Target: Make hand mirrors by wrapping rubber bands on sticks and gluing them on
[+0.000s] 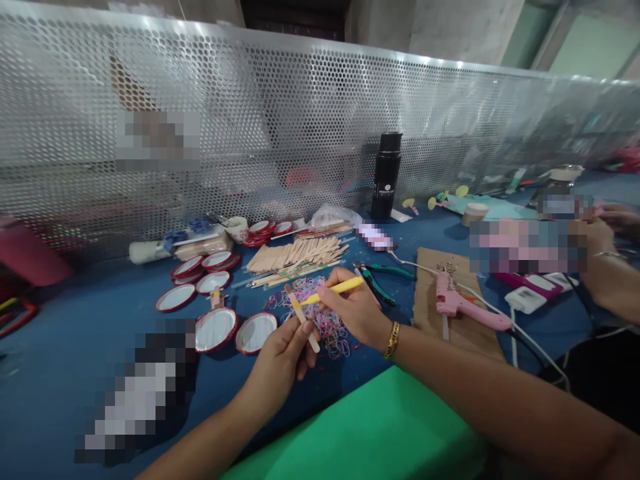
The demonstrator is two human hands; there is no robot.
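Note:
Pinched in my left hand (293, 347) is a wooden craft stick (299, 310), tilted, its upper end coloured brownish. My right hand (353, 307), a gold bracelet at the wrist, grips a yellow marker (343, 287). The marker's tip points left, at the stick, touching or very close to it. Under both hands lies a heap of colourful small rubber bands (336, 339). Behind them is a pile of plain craft sticks (305, 253). Round white lids with red rims (216, 328) lie left of my left hand.
Teal-handled pliers (377, 283) lie beyond my right hand. A pink glue gun (463, 307) rests on cardboard (425, 267), its cord trailing right. A black bottle (387, 177) stands before the perforated metal screen (320, 100). At the right edge is another person's arm (613, 273). Green material (370, 427) lies in front.

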